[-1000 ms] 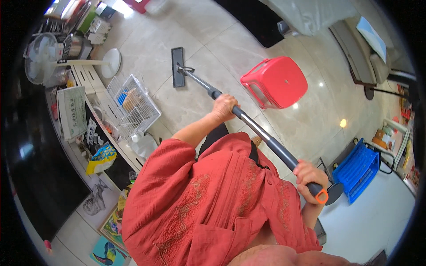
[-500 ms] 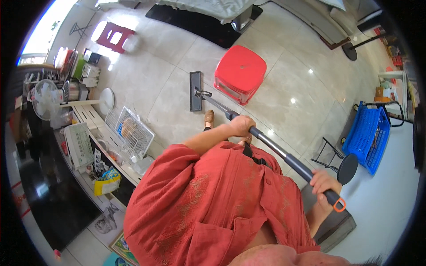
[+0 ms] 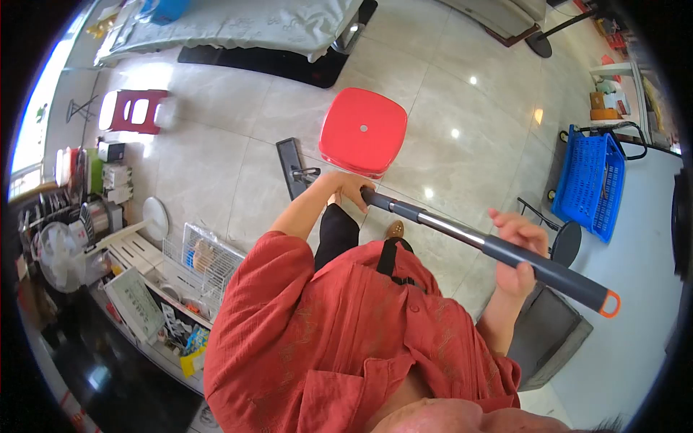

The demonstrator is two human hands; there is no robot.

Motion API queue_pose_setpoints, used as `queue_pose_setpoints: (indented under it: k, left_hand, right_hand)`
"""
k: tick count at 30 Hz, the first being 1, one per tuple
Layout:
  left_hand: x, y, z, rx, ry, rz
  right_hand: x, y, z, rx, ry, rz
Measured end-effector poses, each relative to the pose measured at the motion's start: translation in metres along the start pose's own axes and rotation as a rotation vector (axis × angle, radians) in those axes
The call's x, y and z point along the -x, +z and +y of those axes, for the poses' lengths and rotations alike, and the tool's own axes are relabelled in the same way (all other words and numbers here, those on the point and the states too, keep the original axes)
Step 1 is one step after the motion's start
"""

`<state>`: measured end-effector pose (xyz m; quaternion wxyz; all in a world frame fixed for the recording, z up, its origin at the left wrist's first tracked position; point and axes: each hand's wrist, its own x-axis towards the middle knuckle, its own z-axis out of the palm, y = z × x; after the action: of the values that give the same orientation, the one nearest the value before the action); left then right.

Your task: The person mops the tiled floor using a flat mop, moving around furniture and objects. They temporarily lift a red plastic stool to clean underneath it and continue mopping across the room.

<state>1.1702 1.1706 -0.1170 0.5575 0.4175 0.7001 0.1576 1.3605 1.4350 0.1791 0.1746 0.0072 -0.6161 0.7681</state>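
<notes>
A flat mop (image 3: 455,232) with a metal and dark grey pole slants across in front of me. My left hand (image 3: 349,189) is closed around the lower part of its pole, near the stool. My right hand (image 3: 517,249) sits loosely around the grey grip, thumb at the near side and fingers partly lifted on the far side. An orange loop (image 3: 611,304) ends the pole, well beyond this hand. The rectangular mop head (image 3: 291,169) lies on the tiles, partly hidden behind my left forearm. Right beside it stands a red plastic stool (image 3: 363,131).
A table with a pale cloth (image 3: 231,29) stands at the far left over a black mat (image 3: 267,63). A dark red stool (image 3: 133,111), a wire cage (image 3: 206,252) and a fan (image 3: 61,256) are on the left. At right are a blue basket cart (image 3: 588,184) and a round black seat (image 3: 566,244).
The mop head has shifted left and nearer, and turned slightly. The pole lies flatter, its end farther right. My left hand moved left; my right hand's fingers have loosened. My view has shifted too.
</notes>
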Motion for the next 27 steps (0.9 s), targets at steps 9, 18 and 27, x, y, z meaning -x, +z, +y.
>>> queue_pose_setpoints:
  k: [9, 18, 27]
  left_hand:
    - [-0.075, -0.094, -0.105, 0.061, -0.041, 0.064]
    - [-0.14, -0.059, -0.098, -0.455, -0.264, 0.312]
    - [-0.093, -0.079, -0.145, -0.132, -0.222, 0.518]
  right_hand:
    - [-0.029, -0.005, 0.026, -0.002, 0.03, 0.229]
    - [-0.098, 0.058, 0.028, -0.213, -0.038, 0.113]
    - [-0.123, 0.113, 0.085, 0.029, 0.246, -0.044]
